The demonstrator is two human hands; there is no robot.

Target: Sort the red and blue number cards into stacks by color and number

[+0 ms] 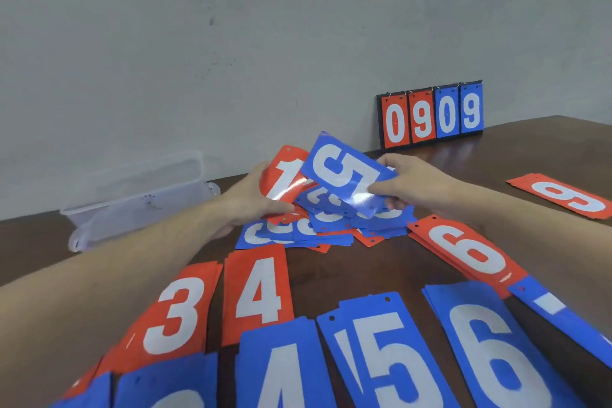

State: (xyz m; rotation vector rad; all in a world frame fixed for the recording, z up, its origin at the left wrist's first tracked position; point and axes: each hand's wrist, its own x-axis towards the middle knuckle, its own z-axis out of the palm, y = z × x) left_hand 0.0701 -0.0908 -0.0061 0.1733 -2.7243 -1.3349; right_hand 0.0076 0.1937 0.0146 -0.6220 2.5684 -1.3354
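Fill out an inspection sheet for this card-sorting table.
Surface: dark wooden table, against a grey wall.
Job's things: unsorted pile mid-table; near stacks red 3, red 4, blue 4, blue 5, blue 6, red 6; a red card lies far right.
Clutter: clear plastic tub at left.
Grippers: left hand holds red 1 card; right hand holds blue 5 card.
Cables: nothing seen.
Surroundings: scoreboard showing 0909 leans on the wall.
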